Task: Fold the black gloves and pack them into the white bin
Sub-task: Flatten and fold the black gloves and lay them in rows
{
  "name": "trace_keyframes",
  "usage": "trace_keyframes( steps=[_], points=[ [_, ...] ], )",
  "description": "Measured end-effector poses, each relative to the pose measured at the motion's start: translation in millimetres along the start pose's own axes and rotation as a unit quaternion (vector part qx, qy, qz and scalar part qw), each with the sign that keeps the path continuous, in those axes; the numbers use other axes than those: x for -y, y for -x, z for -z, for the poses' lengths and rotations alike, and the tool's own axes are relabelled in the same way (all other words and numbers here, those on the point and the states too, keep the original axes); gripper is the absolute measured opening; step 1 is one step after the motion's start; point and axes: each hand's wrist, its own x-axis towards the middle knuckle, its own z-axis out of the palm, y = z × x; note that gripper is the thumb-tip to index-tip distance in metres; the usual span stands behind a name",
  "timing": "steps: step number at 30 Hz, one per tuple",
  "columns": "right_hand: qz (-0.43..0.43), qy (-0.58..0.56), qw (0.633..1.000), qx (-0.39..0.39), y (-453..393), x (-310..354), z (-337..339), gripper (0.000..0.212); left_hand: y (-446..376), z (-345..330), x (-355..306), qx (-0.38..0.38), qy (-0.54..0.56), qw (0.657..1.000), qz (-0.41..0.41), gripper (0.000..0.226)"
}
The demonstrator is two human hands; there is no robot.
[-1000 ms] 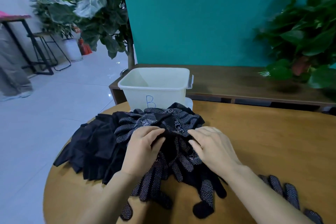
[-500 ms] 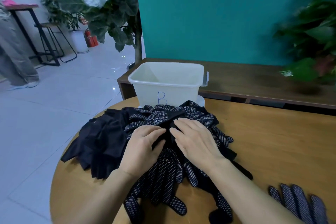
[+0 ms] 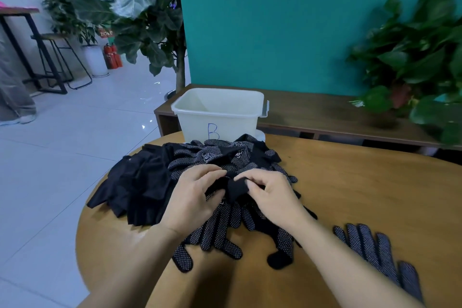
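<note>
A heap of black gloves (image 3: 220, 157), many with white grip dots, lies on the round wooden table (image 3: 362, 195) in front of the white bin (image 3: 220, 117), which is marked with a blue "B" and looks empty. My left hand (image 3: 192, 195) and my right hand (image 3: 272, 195) sit on top of the heap, side by side. Both pinch the plain black cuff of one glove (image 3: 236, 189) between fingers and thumb. The fingers of that glove are hidden under my hands and the other gloves.
A separate dotted glove (image 3: 375, 250) lies flat at the table's right front. Plain black gloves (image 3: 135, 185) spread to the left edge of the table. A low wooden bench (image 3: 325, 112) and leafy plants (image 3: 420, 57) stand behind; tiled floor lies to the left.
My hands have drawn closer together on the heap. Their fingers have gone from lying flat on the gloves to pinching up a black cuff. The camera has shifted slightly.
</note>
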Motion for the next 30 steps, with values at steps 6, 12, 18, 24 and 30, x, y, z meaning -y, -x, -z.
trace_keyframes(
  steps=[6,12,18,24,30],
  points=[
    [-0.044,-0.119,0.99,-0.057,20,34,27,0.02,-1,27,-43,0.063,0.043,0.997,0.001,0.065],
    [-0.074,-0.153,0.983,-0.066,39,69,57,0.037,-22,60,-105,0.046,0.317,0.936,0.144,0.019],
    [-0.093,-0.035,0.995,-0.016,61,79,89,0.028,-30,77,-134,0.098,0.432,0.864,0.238,0.02],
    [-0.136,-0.196,0.97,-0.046,78,86,102,0.029,-30,75,-142,0.108,0.473,0.837,0.253,0.022],
    [-0.12,-0.15,0.98,-0.052,85,87,107,0.027,-33,71,-155,0.147,0.449,0.848,0.241,0.013]
  ],
)
